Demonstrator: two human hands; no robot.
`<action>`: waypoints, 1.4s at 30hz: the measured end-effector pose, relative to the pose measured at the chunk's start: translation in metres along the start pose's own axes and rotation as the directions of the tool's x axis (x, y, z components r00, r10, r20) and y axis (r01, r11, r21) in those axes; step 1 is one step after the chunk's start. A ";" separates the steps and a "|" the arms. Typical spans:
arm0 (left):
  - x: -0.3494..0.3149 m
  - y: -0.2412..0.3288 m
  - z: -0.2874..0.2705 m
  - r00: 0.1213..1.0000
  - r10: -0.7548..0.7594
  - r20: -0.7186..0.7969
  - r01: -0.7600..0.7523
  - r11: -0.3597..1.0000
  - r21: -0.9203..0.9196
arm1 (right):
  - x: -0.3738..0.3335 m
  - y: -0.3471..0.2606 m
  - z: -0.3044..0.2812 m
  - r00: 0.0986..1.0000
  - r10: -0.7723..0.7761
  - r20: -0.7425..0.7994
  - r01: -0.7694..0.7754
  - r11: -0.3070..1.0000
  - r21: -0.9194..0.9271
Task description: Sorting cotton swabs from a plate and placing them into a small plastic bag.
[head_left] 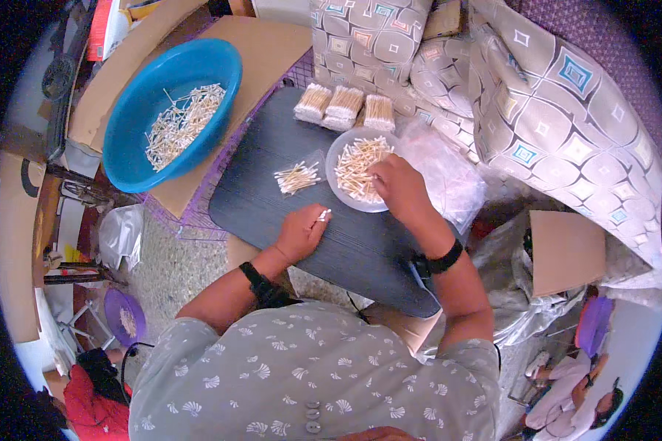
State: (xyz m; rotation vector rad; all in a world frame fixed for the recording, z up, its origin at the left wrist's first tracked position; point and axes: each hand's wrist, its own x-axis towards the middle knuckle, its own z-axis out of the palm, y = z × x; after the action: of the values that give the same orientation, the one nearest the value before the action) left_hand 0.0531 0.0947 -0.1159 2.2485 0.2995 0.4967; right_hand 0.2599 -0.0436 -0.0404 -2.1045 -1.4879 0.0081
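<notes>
My left hand is closed above the near edge of the dark tabletop. White tips of cotton swabs poke out between its thumb and fingers. Over the right side of a translucent round bowl, my right hand reaches down with its fingers pinched among the loose cotton swabs; the fingertips are partly hidden. Between my hands and a little farther off, a small clear bag lies with a bunch of cotton swabs on it or in it; I cannot tell which.
Several packed bundles of swabs stand behind the bowl. Clear plastic bags lie to its right. A blue basin with more swabs rests on cardboard at the left. Patterned cushions border the far right. Another person is at lower right.
</notes>
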 end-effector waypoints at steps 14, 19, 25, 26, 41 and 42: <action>-0.004 -0.007 0.013 1.000 -0.005 -0.005 0.005 1.000 -0.015 | -0.054 -0.048 -0.013 0.937 0.274 -0.217 -0.181 0.911 0.370; -0.001 -0.007 0.011 1.000 -0.011 -0.015 0.011 1.000 0.005 | -0.099 -0.071 0.014 0.907 0.342 -0.244 -0.195 0.857 0.477; -0.001 -0.002 0.007 0.999 -0.029 -0.023 0.029 1.000 -0.008 | -0.129 -0.080 0.049 0.840 0.531 -0.112 -0.280 0.602 0.748; -0.003 0.001 0.006 0.996 -0.088 0.007 0.088 0.991 -0.096 | -0.133 -0.076 0.054 0.843 0.524 -0.118 -0.274 0.609 0.744; -0.027 0.023 0.021 0.998 -0.043 -0.044 0.032 0.974 -0.223 | -0.147 -0.067 0.080 0.873 0.434 -0.222 -0.273 0.812 0.516; -0.027 0.021 0.022 0.998 -0.046 -0.052 0.033 0.974 -0.225 | -0.147 -0.067 0.080 0.874 0.441 -0.205 -0.275 0.797 0.537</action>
State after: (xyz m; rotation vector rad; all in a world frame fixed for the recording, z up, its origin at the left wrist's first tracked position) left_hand 0.0397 0.0564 -0.1198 2.0079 0.3010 0.5464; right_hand 0.1202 -0.1213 -0.1234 -1.8196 -0.7616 0.1661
